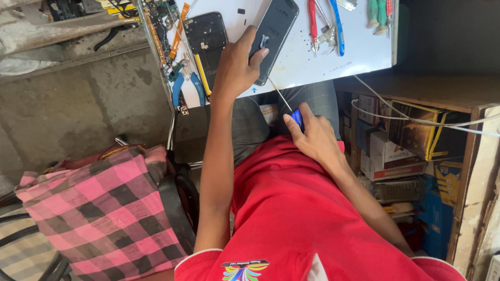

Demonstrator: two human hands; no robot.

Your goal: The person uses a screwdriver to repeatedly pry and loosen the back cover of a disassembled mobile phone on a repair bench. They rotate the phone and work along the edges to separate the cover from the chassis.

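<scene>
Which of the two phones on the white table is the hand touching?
The left hand touches the dark phone lying on the right. The other phone, with its back off and insides showing, lies untouched beside it.

Rough grey concrete floor (88, 99), white worktable (359, 52), wooden shelf (469, 112) of boxes, pink-and-black checked cloth (99, 208) in daylight.

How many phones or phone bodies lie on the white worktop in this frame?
2: a dark phone under the left hand, and an opened phone body just beside it. The frame's top edge may hide others.
</scene>
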